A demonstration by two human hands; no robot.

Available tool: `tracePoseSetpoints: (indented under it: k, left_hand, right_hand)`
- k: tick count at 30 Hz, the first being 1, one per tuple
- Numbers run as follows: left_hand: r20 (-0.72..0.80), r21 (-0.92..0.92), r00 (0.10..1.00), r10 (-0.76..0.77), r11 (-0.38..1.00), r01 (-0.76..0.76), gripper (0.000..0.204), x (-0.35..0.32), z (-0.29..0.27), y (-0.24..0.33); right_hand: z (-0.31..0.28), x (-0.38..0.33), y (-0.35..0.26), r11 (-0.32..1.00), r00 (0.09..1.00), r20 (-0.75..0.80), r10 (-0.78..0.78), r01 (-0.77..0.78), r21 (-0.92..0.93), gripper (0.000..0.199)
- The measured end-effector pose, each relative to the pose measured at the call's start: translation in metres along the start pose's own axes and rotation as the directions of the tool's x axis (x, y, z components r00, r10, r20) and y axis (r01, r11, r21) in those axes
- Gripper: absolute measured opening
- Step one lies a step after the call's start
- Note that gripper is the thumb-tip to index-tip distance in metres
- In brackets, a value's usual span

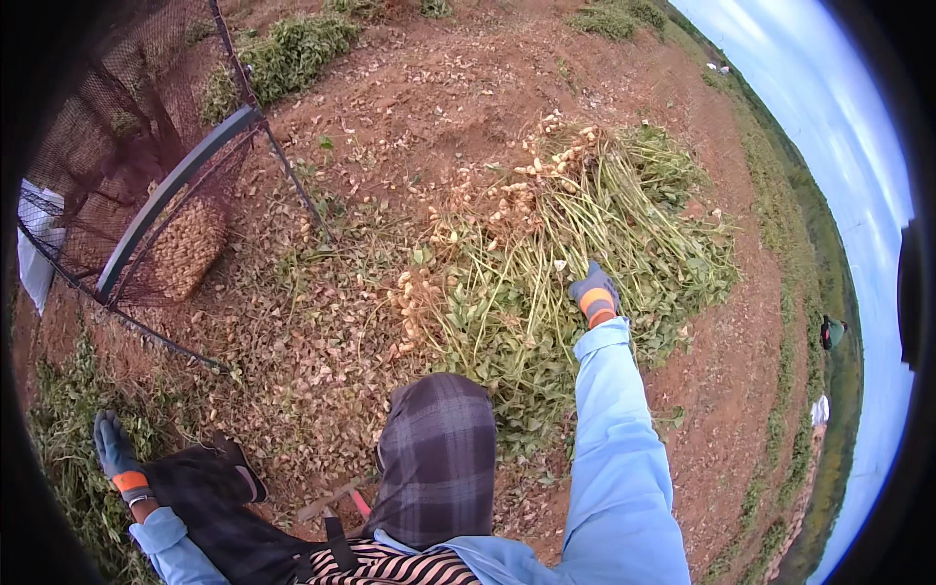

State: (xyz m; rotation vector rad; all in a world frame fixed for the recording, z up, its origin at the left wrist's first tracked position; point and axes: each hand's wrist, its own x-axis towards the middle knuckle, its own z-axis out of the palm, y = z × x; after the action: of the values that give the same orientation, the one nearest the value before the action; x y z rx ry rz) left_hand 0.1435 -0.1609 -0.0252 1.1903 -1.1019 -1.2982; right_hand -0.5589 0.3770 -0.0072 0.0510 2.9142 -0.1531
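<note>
Reddish soil (717,400) stretches toward green trees (838,283) beneath cloudy sky (829,107).

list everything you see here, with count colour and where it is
uprooted plants: one pile, green, right of centre
peanuts: many, tan, on the pile's root ends
netted frame: one, dark mesh, grey bar, upper left
peanut heap: one, tan, seen through the mesh
white sack: one, far left
leafy heap: one, green, top left
soil: reddish brown, leaf-littered
small object: one, red, kind unclear, bottom centre
sky: blue and white, right
shoe: one, dark, lower left
plaid knee: one, dark, bottom centre
sleeves: two, light blue, bottom
left hand: one, grey-orange glove, lower left
right hand: one, grey-orange glove, at the pile's stems
</note>
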Motion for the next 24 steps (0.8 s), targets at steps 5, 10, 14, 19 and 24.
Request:
tracePoseSetpoints:
  k: [5,10,14,19,24]
  left_hand:
    - [0.078,-0.057,0.997,0.020,0.998,-0.016,0.035,0.008,-0.014,-0.008]
    - [0.128,-0.116,0.992,0.005,0.993,0.010,0.036,-0.015,0.010,0.006]
    - [0.104,-0.108,0.994,0.024,0.994,-0.012,0.036,-0.005,-0.014,0.003]
    - [0.068,-0.125,0.998,-0.005,0.992,0.014,0.033,-0.009,0.007,0.003]
    - [0.056,-0.147,0.998,-0.009,0.989,0.017,0.031,-0.014,0.020,0.003]
  right_hand:
    - [0.010,-0.077,-0.009,0.989,0.986,0.102,-0.135,0.128,0.078,0.065]
    - [0.064,-0.153,0.042,0.955,0.961,0.035,-0.273,0.267,0.127,0.064]
    - [0.058,-0.199,0.026,0.971,0.939,0.247,-0.238,0.231,0.056,0.058]
    - [0.110,-0.156,0.036,0.961,0.930,0.244,-0.273,0.274,0.030,0.049]
    - [0.085,-0.165,0.014,0.961,0.961,0.154,-0.231,0.250,-0.117,0.060]
